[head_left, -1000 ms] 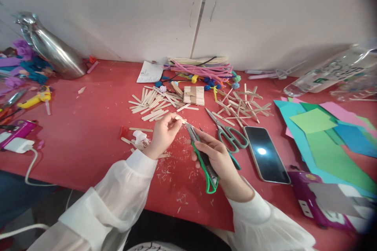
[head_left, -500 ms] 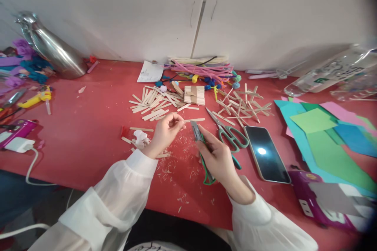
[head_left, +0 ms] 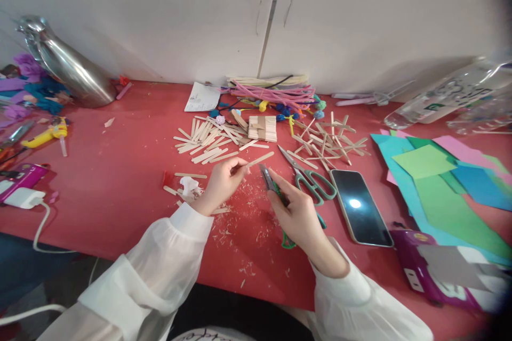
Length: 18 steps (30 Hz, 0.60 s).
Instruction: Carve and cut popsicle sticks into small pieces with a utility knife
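Left hand (head_left: pixel 219 184) pinching stick (head_left: pixel 258 160); right hand (head_left: pixel 298 216) clamped on half-hidden green cutter (head_left: pixel 269 179)

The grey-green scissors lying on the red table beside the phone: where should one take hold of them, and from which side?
Grip the scissors by the looped handles at the near-right end, coming from the phone side. The closed blades point away to the far left toward the stick pile, so fingers stay clear of the tips.

Both arms wore loose, sheer white sleeves, puffed and gathered into snug bands at the wrists. Left hand (head_left: pixel 220 184) and right hand (head_left: pixel 298 216) were bare: no rings, watch or gloves visible. Dark garment showed between the sleeves at bottom edge.
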### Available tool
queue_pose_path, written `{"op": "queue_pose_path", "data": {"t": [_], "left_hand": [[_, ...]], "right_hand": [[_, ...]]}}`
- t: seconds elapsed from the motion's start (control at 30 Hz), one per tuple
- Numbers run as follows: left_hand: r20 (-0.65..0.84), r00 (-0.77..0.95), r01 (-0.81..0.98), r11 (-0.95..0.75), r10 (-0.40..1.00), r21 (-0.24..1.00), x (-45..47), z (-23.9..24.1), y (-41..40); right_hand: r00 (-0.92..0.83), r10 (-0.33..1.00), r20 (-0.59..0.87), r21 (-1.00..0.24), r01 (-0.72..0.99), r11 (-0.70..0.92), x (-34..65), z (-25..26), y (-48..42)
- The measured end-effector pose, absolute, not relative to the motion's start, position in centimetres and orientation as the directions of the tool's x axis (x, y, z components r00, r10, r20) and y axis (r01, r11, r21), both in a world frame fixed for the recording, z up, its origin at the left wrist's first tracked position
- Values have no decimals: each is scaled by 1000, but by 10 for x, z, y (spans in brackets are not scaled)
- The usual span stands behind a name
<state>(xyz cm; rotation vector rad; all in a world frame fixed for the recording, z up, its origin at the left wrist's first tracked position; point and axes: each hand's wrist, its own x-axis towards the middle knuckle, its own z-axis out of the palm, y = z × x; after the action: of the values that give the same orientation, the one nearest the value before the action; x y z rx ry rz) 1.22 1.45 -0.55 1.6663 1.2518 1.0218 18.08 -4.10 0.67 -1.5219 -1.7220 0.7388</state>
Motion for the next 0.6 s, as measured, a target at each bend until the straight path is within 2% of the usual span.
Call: {"op": "queue_pose_path", "data": {"t": [0.27, 0.6], "left_hand": [[140, 213, 311, -203, 967, 929, 13, -9, 13], [223, 223, 399, -298, 949, 867, 15, -5, 10]], "right_hand": [[-67, 992, 105, -826, 550, 125, 180, 12, -41], [-33, 997, 75, -851, 519, 81, 178, 11, -42]]}}
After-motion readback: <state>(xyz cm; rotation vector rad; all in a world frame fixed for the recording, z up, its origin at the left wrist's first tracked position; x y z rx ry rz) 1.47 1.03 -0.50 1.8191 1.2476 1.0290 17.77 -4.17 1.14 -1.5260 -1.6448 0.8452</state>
